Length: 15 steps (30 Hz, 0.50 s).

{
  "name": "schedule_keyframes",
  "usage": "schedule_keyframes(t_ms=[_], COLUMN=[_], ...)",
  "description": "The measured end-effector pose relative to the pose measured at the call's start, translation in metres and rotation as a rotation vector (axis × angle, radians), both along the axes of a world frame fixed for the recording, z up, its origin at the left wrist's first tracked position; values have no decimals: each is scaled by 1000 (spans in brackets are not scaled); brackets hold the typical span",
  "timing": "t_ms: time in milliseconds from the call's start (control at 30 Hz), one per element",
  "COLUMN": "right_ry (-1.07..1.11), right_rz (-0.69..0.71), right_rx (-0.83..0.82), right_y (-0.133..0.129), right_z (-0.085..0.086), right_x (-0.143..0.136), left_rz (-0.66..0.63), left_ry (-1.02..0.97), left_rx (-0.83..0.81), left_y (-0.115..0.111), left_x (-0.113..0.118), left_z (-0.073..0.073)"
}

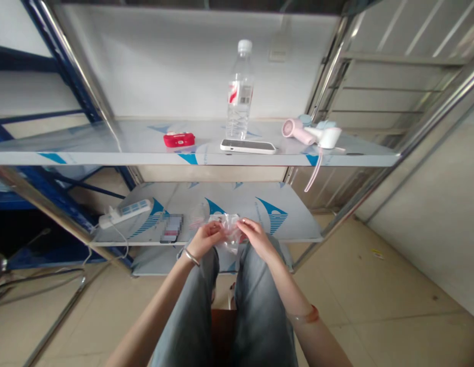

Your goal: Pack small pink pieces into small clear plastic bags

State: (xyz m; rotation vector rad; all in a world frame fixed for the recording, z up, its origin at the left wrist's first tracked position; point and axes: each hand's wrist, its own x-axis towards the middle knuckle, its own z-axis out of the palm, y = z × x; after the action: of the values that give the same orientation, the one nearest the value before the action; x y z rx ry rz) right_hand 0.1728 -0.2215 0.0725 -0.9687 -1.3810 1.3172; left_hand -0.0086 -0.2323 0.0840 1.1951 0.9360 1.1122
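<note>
denim-clad legs [183, 323] point at the lower shelf [300, 221]; near its front edge, left hand [206, 238] and right hand [257, 237] pinch a clear bag [231, 235] between their fingers; a power strip [126, 212] lies at the shelf's left end.

On my feed the plastic bag [232, 235] shows colourless and see-through, with whitish glints. I pick out a red case [179, 139], a clear bottle [239, 99] with a white cap and red on its label, a white-edged phone [247, 147], a pale pink fan [303, 134] and a white fan [328, 136]. I see blue shapes printed on the silvery upper shelf [141, 145] and lower shelf [304, 224], and faded grey-blue jeans [265, 306].
</note>
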Motion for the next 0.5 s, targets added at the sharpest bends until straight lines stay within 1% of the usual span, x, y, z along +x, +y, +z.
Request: schedule_keyframes(t_ms=[100, 167, 233, 300, 367, 467, 500], right_ry=[-183, -266, -315, -332, -324, -256, -227], right_rz=[114, 112, 71, 48, 36, -13, -8], right_rx=[19, 26, 37, 24, -24, -86, -99], right_y=[-26, -39, -48, -54, -59, -66, -69], right_z=[17, 26, 32, 33, 32, 28, 26], right_x=[4, 6, 7, 8, 7, 1, -2], left_rz=[53, 102, 131, 134, 128, 146, 160], left_ry=[-29, -37, -24, -1, 6, -26, -37], left_rx=[-50, -42, -11, 16, 16, -25, -37], left_y=[-22, -29, -33, -37, -41, -47, -49], left_x=[5, 6, 6, 5, 4, 5, 5], left_z=[1, 4, 9, 14, 18, 21, 21])
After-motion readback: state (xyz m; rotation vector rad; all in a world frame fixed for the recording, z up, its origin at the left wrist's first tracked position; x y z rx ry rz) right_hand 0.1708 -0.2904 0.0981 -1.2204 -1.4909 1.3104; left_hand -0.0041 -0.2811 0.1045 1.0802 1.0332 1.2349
